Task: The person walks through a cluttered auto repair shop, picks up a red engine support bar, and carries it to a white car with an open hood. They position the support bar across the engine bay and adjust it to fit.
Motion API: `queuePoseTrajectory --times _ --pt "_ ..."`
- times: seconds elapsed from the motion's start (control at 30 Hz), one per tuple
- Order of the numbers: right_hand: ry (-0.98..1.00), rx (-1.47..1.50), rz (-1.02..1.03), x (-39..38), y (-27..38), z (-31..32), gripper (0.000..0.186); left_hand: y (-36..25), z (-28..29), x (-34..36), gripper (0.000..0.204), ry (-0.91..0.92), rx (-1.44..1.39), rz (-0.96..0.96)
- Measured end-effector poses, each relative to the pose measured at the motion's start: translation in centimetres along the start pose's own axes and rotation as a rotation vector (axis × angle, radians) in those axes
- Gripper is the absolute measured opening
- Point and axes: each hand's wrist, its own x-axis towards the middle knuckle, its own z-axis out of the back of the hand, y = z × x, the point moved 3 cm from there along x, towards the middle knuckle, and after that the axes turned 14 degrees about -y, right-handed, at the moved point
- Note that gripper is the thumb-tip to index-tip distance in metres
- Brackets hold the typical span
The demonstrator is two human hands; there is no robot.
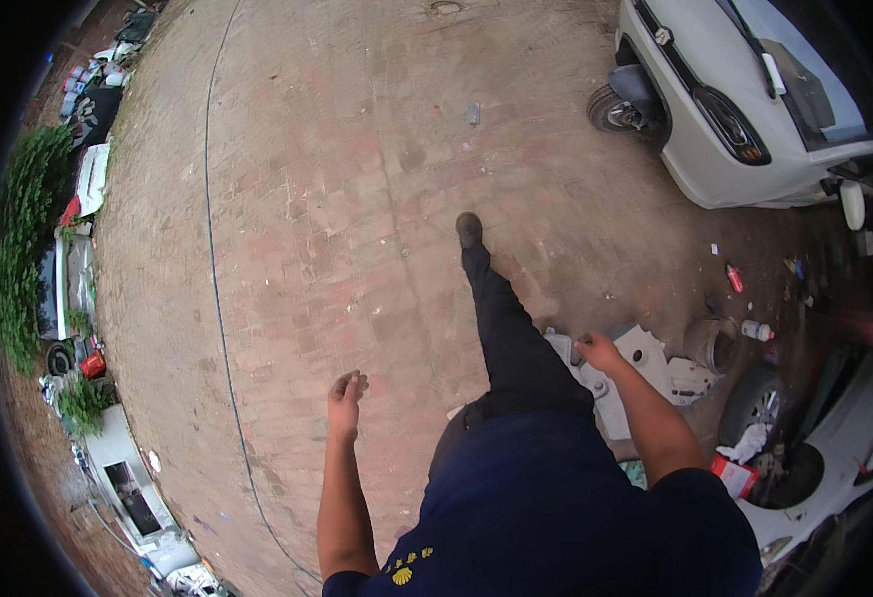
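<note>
I look down at my dark shirt, trousers and a shoe (pixel 468 229) on paved ground. My left hand (pixel 347 393) hangs beside my body over bare paving, fingers loosely bent and apart, with no object visible in it. My right hand (pixel 595 353) swings at my right side with loosely curled, open fingers and nothing visible in them. Beyond it, lower down on the ground, lie pale plastic or metal panels (pixel 635 378), a bucket (pixel 710 346) and a white bottle (pixel 757 330).
A white car (pixel 725 159) stands at upper right. At lower right are a loose wheel (pixel 750 408), white body parts (pixel 849 428) and a red object (pixel 735 279). A dark cable (pixel 215 279) runs along the left. Scrap panels (pixel 133 488) and bushes (pixel 28 229) line the left edge.
</note>
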Motion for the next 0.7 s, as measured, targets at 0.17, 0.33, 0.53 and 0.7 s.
queuePoseTrajectory --times 0.17,0.33,0.53,0.7 --pt "0.166 -0.36 0.032 20.7 11.0 -5.8 0.053 3.9 -4.5 4.4 0.038 -0.093 0.146 0.237" --pt "0.285 -0.461 0.006 48.7 23.5 -16.8 0.062 7.2 -3.0 1.9 0.042 -0.033 0.481 0.99" --pt "0.092 -0.277 -0.199 76.6 29.6 -26.4 0.074 -9.2 0.1 9.1 0.036 -0.145 0.694 1.06" --pt "-0.352 -0.475 -0.317 85.6 33.6 -29.2 0.069 -22.6 7.2 7.7 0.037 0.292 1.254 1.048"
